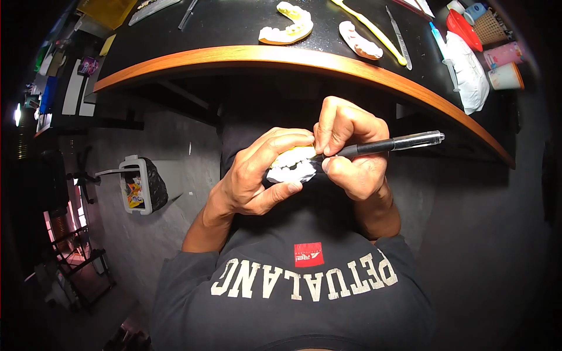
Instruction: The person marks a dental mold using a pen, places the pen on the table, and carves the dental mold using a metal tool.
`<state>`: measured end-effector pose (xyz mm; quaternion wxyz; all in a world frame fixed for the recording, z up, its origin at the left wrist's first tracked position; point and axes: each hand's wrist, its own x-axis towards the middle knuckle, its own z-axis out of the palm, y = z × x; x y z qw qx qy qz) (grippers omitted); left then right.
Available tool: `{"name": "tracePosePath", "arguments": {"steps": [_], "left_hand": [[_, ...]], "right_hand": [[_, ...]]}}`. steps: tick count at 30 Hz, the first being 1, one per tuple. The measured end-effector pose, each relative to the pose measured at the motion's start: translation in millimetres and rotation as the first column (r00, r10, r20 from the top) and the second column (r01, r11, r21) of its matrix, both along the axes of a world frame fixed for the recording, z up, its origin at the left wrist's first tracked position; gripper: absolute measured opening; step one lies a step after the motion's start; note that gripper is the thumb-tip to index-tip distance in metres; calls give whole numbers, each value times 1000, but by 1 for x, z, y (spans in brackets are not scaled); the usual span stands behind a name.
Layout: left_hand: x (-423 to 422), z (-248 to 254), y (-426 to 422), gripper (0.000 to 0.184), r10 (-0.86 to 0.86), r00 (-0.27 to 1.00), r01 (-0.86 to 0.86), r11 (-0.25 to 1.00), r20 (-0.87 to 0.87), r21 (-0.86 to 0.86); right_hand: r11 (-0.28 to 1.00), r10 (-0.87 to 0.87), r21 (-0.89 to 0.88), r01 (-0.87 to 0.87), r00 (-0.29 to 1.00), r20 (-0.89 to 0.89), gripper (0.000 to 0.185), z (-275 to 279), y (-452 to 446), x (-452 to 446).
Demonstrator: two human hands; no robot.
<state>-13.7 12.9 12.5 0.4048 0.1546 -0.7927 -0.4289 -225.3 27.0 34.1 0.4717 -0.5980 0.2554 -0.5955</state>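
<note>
Two plaster dental casts, a yellowish one [294, 155] above a white one [291, 172], sit together in my left hand [252, 169], its fingers over the top and thumb underneath. My right hand [357, 149] is closed around a black pen-like tool [374, 147] with a clear end pointing right. The tool's other end reaches the right side of the casts; its tip is hidden by my fingers. Both hands are close together in front of the chest, below the table edge.
On the black table with a wooden edge [234, 55] lie a yellowish cast [288, 24], a pinkish cast [359, 41], a yellow-green brush-like stick [374, 32], a metal blade tool [400, 40], a white packet [470, 73] and cups [506, 76]. A bin [136, 184] stands left.
</note>
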Motion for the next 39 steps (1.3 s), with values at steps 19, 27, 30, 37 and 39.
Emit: {"name": "tracePosePath", "arguments": {"steps": [19,27,30,37,39], "left_hand": [[0,-2,0,56,-11,1000,11,1000,-4,-6],[0,-1,-1,56,-8,1000,8,1000,5,-27],[-1,-1,0,56,-1,1000,1,999,8,-34],[-1,1,0,56,12,1000,-12,999,2,-48],[-2,1,1,57,18,1000,-18,998,8,-58]], "right_hand": [[997,-28,-69,23,996,-79,12,1,-4,0],[998,-15,-62,11,997,-79,12,0,-3,-1],[998,-16,-62,11,997,-81,12,1,-3,-2],[996,-30,-83,22,995,-99,12,1,-3,0],[996,-35,-86,26,994,-104,12,3,-3,0]]}}
